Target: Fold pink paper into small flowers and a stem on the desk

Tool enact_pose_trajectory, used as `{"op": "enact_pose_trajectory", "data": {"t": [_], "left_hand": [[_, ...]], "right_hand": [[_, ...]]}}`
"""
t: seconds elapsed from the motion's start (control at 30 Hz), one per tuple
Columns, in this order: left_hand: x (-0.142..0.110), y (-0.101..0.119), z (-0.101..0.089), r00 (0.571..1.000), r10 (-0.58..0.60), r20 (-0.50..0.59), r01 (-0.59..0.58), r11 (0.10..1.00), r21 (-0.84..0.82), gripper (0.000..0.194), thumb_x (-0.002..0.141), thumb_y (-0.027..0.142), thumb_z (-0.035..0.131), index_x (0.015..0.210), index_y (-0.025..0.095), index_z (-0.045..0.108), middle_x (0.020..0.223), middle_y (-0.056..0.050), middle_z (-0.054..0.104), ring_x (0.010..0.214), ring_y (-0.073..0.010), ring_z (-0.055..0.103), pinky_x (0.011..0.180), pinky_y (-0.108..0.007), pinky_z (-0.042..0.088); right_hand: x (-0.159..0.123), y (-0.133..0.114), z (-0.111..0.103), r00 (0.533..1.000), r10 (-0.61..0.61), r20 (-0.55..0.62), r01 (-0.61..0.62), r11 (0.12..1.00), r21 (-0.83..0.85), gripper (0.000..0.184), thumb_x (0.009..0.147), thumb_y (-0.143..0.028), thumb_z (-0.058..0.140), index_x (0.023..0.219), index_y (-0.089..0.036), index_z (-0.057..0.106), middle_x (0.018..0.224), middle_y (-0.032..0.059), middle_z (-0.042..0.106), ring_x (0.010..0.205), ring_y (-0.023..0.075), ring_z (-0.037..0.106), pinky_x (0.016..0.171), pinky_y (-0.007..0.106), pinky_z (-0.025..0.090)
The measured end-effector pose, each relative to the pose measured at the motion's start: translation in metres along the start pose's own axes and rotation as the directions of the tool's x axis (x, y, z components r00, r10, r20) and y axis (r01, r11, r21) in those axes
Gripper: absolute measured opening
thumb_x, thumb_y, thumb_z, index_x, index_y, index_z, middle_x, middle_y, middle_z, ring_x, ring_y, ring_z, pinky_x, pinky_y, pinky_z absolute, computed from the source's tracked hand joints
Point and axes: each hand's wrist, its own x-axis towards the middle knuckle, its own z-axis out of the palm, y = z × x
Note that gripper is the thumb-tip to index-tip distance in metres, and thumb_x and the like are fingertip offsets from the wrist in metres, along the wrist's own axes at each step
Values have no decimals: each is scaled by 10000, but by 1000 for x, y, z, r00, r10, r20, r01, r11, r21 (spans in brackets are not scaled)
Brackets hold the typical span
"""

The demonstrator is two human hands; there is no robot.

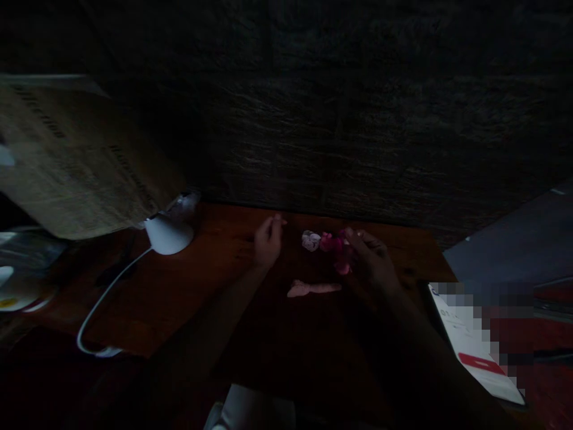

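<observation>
The scene is very dark. My left hand [267, 242] hovers over a wooden table [188, 298] with thumb and fingertips pinched together; what they hold, if anything, is too small to make out. My right hand [370, 257] is curled around a cluster of pink and magenta flower-like pieces [336, 248]. A whitish round piece [310, 240] sits just left of that cluster, between the two hands. A pale pink strip [313, 289] lies flat on the table nearer to me, below both hands.
A white lamp base [169, 234] with a white cable [101, 298] stands at the left. A cardboard box [71, 161] leans above it. A white card with a red mark [474, 343] lies at the right. A dark brick wall [358, 119] backs the table.
</observation>
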Motion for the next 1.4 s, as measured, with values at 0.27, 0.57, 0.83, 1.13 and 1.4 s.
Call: {"op": "enact_pose_trajectory", "data": {"t": [0.27, 0.57, 0.83, 1.13, 1.4], "left_hand": [[-49, 46, 1, 838, 487, 244, -507, 862, 21, 312, 826, 327, 694, 1118, 221, 672, 785, -26, 662, 639, -124, 572, 589, -256, 459], [-45, 42, -4, 820, 539, 194, -544, 838, -26, 212, 823, 285, 709, 1027, 230, 727, 807, -30, 654, 638, -111, 560, 578, -247, 465], [-39, 36, -7, 749, 588, 307, -601, 797, -61, 202, 830, 258, 706, 1017, 184, 724, 790, -12, 624, 664, -88, 535, 582, -209, 435], [-44, 37, -9, 672, 646, 362, -671, 738, -72, 286, 857, 237, 670, 1138, 186, 685, 867, -28, 624, 740, -106, 557, 627, -218, 457], [-43, 42, -11, 681, 618, 393, -680, 733, 26, 216, 881, 220, 636, 1081, 150, 679, 842, -21, 612, 728, -103, 556, 636, -211, 453]], "right_hand": [[-21, 1, 26, 985, -24, 170, 23, 1000, 10, 363, 702, -545, 764, 750, -190, 710, 676, -3, 599, 583, 101, 498, 492, 212, 388], [-21, 12, 27, 964, 61, 258, -90, 990, 104, 300, 559, -374, 893, 790, -226, 773, 767, -9, 671, 610, 66, 492, 592, 205, 435], [-11, 17, 14, 939, 19, 342, 24, 992, -120, 309, 647, -476, 821, 803, -214, 775, 797, 17, 665, 655, 95, 497, 597, 240, 397], [-25, 19, 24, 946, -144, 289, 244, 905, -348, 277, 808, -488, 647, 802, -223, 730, 719, 2, 599, 667, 133, 511, 595, 263, 430], [-25, 21, 26, 961, 55, 272, -25, 993, -114, 323, 708, -530, 755, 776, -220, 695, 615, -45, 508, 575, 89, 451, 552, 231, 447]]}}
